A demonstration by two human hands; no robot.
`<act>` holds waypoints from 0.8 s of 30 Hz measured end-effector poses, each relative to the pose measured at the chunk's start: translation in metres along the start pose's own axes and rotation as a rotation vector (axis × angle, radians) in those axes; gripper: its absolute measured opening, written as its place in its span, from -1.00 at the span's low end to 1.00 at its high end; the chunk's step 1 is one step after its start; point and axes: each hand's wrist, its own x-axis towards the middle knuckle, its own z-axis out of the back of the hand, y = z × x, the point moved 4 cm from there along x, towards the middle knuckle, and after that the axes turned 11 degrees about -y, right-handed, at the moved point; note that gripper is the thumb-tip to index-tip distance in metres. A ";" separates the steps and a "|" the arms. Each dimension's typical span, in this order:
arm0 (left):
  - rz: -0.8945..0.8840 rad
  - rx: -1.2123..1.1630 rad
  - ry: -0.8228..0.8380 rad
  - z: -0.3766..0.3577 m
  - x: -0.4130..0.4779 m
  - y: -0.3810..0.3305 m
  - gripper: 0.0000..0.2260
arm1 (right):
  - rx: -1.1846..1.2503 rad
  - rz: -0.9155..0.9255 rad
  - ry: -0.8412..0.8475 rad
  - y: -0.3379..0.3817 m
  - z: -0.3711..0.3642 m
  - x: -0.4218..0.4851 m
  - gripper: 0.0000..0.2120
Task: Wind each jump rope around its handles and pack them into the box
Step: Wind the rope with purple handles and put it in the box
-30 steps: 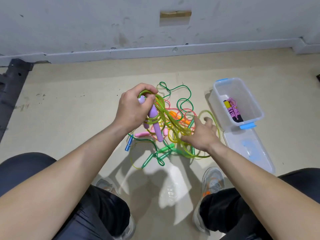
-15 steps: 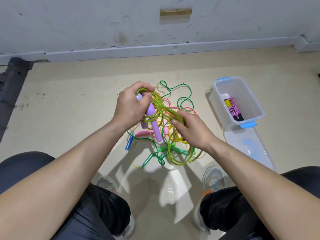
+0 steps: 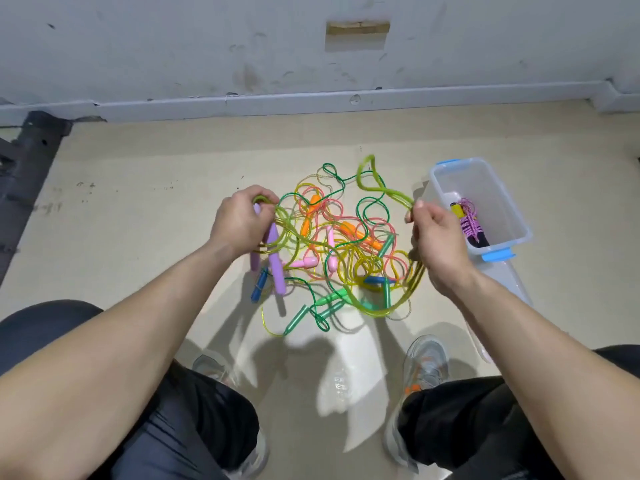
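left hand (image 3: 239,221) grasps purple handles (image 3: 276,263), centre-left | right hand (image 3: 437,237) pinches their yellow-green rope (image 3: 393,192), centre-right beside box (image 3: 485,181) | risk: rope threads through mid-frame tangle (image 3: 346,244); pulling likely snags or drags other ropes

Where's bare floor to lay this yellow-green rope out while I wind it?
Widest bare floor lies left of the left hand, gripping the purple handles, out to the dark rail. Another strip runs between the rope pile and the baseboard. Crowded: the pile between both hands, and right of the right hand, pinching the yellow-green rope, where box and lid sit.
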 end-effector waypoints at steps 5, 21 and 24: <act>-0.001 -0.185 0.044 -0.007 -0.008 -0.022 -0.84 | -0.274 0.050 0.048 -0.021 -0.012 -0.005 -0.72; -0.018 -0.532 0.229 -0.002 -0.030 -0.067 -0.86 | -0.197 0.154 0.717 0.030 -0.060 -0.054 -0.58; 0.053 -0.618 0.225 0.001 -0.028 -0.063 -0.87 | -0.225 0.164 0.734 0.027 -0.057 -0.050 -0.71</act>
